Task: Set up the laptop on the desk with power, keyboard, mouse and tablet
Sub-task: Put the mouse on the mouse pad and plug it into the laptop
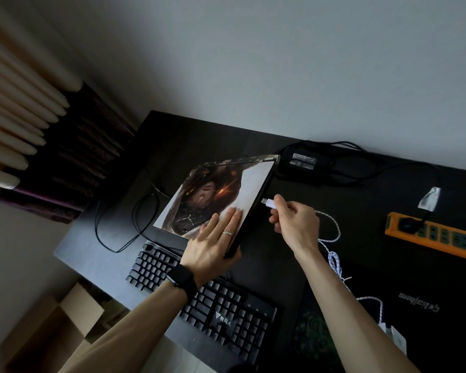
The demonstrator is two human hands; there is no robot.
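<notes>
The laptop (215,195), a closed dark slab with a printed artwork skin on its lid, lies at the middle of the black desk (334,254), just behind the black mechanical keyboard (199,294). Your left hand (213,238) rests flat and open on the lid, fingers spread, thumb hooked round the near corner, pressing rather than gripping. Your right hand (293,222) is pinched closed on a white USB plug (269,202) with a bare metal tip, held just beside the laptop's right edge and not yet touching it. Its white braided cable (334,259) trails back across the desk towards you.

I judge you are about to seat that plug, and the port itself is not visible from here. The main risk is a blind insertion: if the tip meets the casing off-line or upside down, forcing it could bend the connector or scar the port. Keep the lid hand firm, since a sideways push could slide the laptop into the black power brick (304,164) behind it. Watch the cable too; its loops could snag and tug the plug askew. The orange power strip (436,235) sits well apart on the right.
</notes>
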